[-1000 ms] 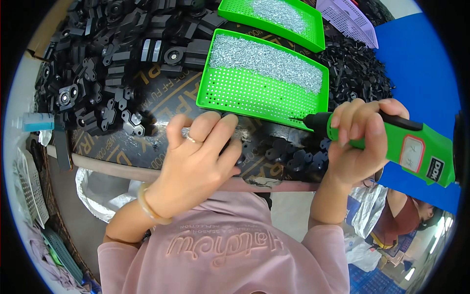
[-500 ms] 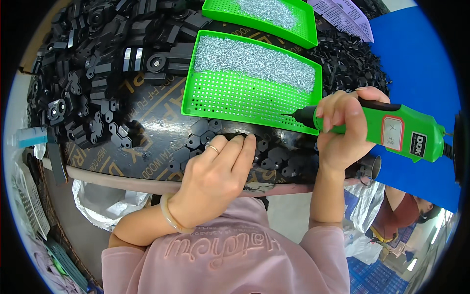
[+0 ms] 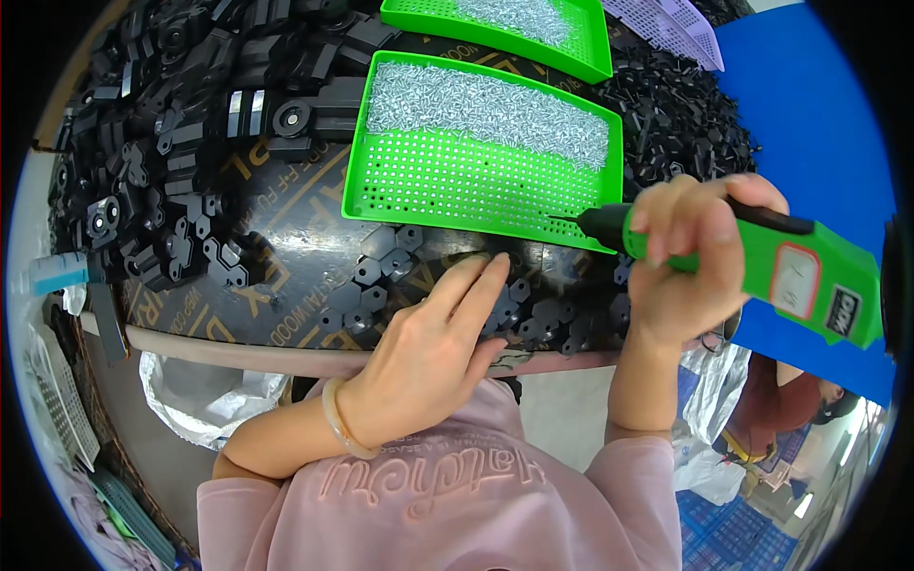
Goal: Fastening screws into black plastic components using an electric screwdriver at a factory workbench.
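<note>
My right hand (image 3: 687, 259) grips a green electric screwdriver (image 3: 762, 266), its black tip pointing left over the near right corner of a green perforated tray (image 3: 447, 181) that holds a band of small silver screws (image 3: 486, 105). My left hand (image 3: 433, 357) lies flat with fingers stretched on the dark table top (image 3: 286, 285), its fingertips touching small black hexagonal plastic parts (image 3: 381, 271) laid near the table's front edge. A pale bangle sits on that wrist.
A heap of black plastic parts (image 3: 190, 105) covers the table's left and back. A second green tray (image 3: 505, 24) with screws stands behind the first, with a lilac perforated tray (image 3: 671, 24) beside it. A blue surface (image 3: 809, 114) lies to the right; plastic bags hang below the table.
My left hand has slid right along the front edge and flattened onto the black hexagonal parts. My right hand has swung the screwdriver tip down over the tray's near right corner.
</note>
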Demonstrator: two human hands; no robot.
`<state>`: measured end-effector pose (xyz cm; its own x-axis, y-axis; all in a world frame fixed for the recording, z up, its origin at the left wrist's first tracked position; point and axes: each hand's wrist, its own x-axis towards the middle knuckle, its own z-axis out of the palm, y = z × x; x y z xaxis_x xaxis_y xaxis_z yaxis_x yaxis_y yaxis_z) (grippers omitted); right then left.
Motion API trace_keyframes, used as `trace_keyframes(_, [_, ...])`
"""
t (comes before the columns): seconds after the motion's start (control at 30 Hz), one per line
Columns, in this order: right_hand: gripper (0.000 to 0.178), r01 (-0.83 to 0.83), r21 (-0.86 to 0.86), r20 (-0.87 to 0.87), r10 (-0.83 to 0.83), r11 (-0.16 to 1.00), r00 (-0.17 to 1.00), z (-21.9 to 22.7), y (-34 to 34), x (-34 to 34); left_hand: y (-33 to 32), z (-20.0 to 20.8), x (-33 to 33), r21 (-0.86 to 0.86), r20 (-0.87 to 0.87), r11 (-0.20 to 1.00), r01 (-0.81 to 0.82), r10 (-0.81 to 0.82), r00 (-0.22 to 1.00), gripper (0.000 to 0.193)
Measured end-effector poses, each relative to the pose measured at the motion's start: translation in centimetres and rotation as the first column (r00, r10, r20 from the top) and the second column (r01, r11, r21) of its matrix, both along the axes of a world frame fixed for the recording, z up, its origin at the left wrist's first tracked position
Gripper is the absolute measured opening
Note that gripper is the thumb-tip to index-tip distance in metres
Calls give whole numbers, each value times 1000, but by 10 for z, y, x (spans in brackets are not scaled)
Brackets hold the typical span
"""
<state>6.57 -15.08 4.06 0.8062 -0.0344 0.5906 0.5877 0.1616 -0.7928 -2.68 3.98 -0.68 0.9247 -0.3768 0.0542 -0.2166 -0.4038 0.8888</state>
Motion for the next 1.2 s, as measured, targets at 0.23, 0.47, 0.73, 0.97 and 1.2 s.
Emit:
trace_keyframes(0.23, [25,-309,-84,-37,307,947,951,35,-3,-38,-3,-11,0,-42,87,999,-32,35,996,57])
trace_keyframes(0.47, [28,-225,-78,-139,213,971,967,29,8,-48,-5,-11,1,-52,90,997,-62,66,994,57])
trace_keyframes(0.73, [40,-141,-1,-262,135,990,956,19,16,-49,-4,-12,1,-54,84,998,-45,50,995,55])
trace_keyframes(0.97, [36,-273,6,-179,269,962,946,10,16,-44,-6,-10,1,-78,51,995,-61,65,997,53])
trace_keyframes(1.2, [39,-287,-44,-165,277,957,947,6,16,-43,-6,-15,0,-78,96,993,-89,97,991,54])
